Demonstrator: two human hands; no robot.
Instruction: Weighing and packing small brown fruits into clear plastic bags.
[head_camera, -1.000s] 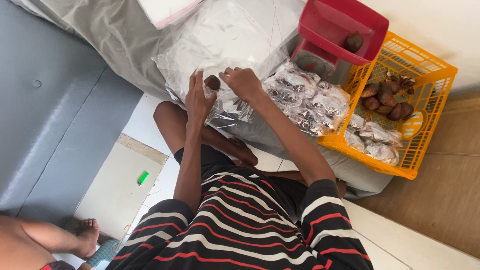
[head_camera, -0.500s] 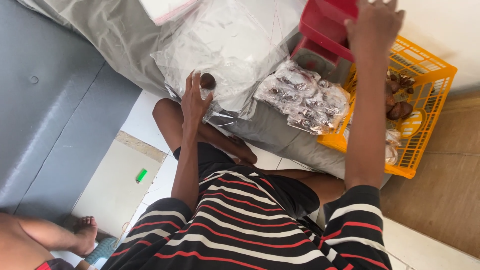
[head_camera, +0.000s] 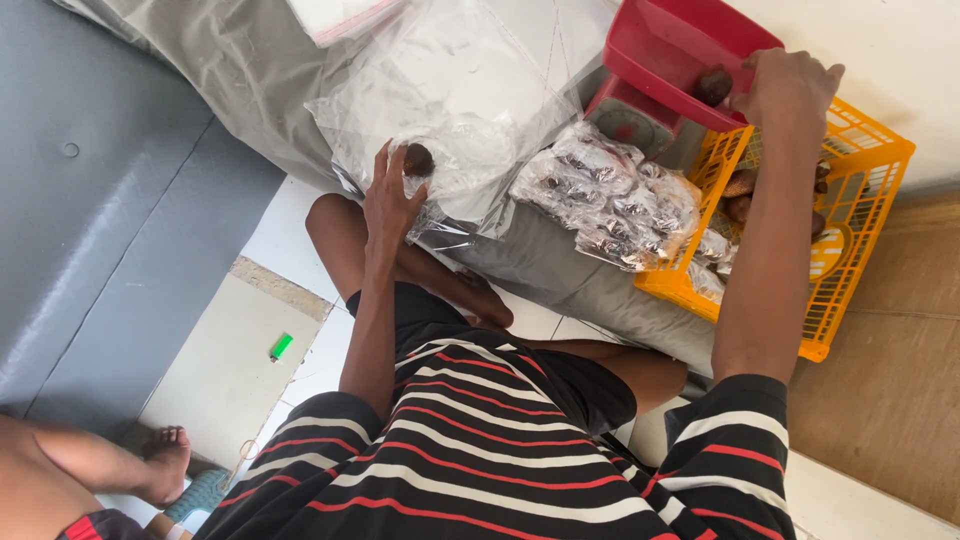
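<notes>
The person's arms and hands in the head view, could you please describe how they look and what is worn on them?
Both arms are bare from above the elbow down to the fingers. The left hand and the right hand wear no gloves, and no rings, watch or bracelets can be seen. Short sleeves of a black shirt with white and red horizontal stripes cover the upper arms.

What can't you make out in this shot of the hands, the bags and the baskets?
Head view only:
- Right hand: its palm and whatever it grips are hidden behind the hand, at the red tray.
- Yellow basket: contents mostly covered by the forearm.
- Left hand: the brown lump in the clear bag is too small to identify.
</notes>
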